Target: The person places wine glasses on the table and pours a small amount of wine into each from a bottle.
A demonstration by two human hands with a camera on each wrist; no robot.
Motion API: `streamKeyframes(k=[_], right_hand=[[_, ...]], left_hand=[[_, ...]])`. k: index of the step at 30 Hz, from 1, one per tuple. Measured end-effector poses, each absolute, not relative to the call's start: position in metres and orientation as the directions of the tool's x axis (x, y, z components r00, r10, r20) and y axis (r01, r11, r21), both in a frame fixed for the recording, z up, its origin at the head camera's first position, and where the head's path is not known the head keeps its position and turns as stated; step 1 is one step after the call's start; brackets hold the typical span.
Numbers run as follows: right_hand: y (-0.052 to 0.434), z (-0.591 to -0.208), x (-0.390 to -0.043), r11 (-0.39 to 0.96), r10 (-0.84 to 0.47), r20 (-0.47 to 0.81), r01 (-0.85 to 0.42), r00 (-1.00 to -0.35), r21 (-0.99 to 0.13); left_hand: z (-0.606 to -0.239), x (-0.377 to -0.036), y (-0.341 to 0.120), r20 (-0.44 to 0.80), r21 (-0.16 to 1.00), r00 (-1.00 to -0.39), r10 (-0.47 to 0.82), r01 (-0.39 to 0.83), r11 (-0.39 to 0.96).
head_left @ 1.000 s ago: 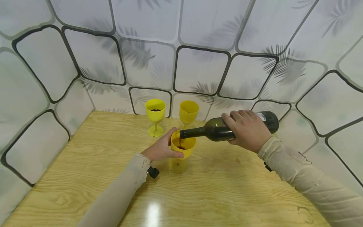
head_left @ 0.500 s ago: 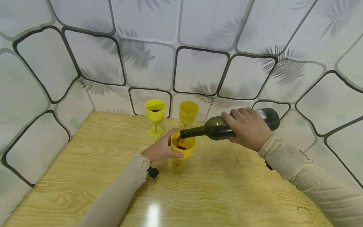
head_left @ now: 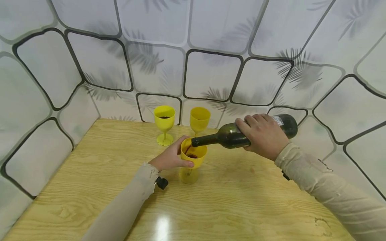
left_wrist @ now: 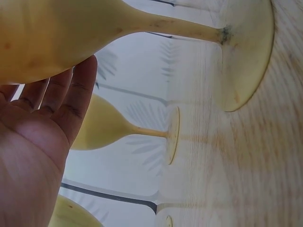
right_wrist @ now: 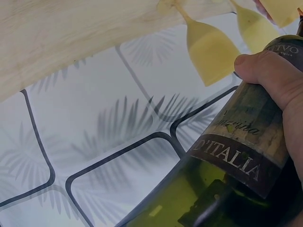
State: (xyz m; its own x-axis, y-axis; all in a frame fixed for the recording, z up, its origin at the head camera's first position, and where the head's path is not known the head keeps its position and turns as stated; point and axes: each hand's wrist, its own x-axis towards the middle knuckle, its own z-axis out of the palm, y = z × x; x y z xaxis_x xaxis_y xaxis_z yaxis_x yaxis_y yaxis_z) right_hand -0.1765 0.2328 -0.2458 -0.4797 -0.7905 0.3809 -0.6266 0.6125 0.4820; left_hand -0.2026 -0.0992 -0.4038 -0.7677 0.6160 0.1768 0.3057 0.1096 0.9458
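My left hand (head_left: 172,156) grips the bowl of a yellow goblet (head_left: 193,160) standing on the wooden table (head_left: 90,174). The left wrist view shows that goblet (left_wrist: 66,33) close up with my fingers (left_wrist: 71,90) around its bowl. My right hand (head_left: 263,135) holds a dark green wine bottle (head_left: 229,136) tipped nearly level. The bottle's mouth is over the goblet rim and dark red liquid runs into the bowl. In the right wrist view my thumb lies on the bottle (right_wrist: 236,156) by its brown label.
Two more yellow goblets stand at the back by the wall: the left goblet (head_left: 164,122) holds dark liquid, and the right goblet (head_left: 199,119) is behind the held one. Patterned wall panels (head_left: 211,67) close the table on the left, back and right.
The bottle's base has lifted a little, so it tilts slightly steeper. The dark liquid in the held goblet has risen. Both hands stay in place.
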Motion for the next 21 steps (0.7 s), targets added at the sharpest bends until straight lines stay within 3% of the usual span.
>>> streamKeyframes(k=[21], right_hand=[[0.2302, -0.2438, -0.1743, 0.613, -0.790, 0.361, -0.625, -0.495, 0.484]], left_hand=[[-0.3981, -0.2032, -0.1071, 0.196, 0.944, -0.753, 0.628, 0.317, 0.086]])
